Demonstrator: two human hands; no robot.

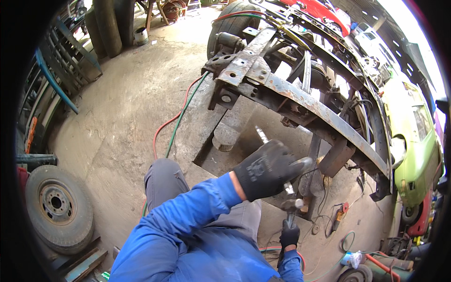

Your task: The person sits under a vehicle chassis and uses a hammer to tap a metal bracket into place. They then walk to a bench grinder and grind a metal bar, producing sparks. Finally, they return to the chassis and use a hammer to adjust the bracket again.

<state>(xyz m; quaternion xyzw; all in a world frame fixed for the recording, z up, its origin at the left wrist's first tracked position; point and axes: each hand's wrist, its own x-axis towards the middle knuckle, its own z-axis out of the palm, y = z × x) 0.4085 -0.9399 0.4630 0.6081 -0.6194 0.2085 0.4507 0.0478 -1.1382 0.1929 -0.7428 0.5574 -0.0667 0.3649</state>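
Note:
My left hand (263,169), in a black glove, is closed around a shiny metal bar (261,134), held slantwise below the rusty steel vehicle frame (296,98); the bar's other end shows below my fingers. Just under that end is the head of a hammer (292,205). My right hand (289,235), also gloved, grips the hammer's handle low in the view. My blue sleeves run up from the lower edge, over my grey-clad legs.
A loose wheel (75,216) lies at left beside stacked metal parts (70,61). Red and green hoses (174,122) cross the concrete floor (112,117). An angle grinder (338,216) and cables lie at right, near a green car body (413,145). A can (141,36) stands behind.

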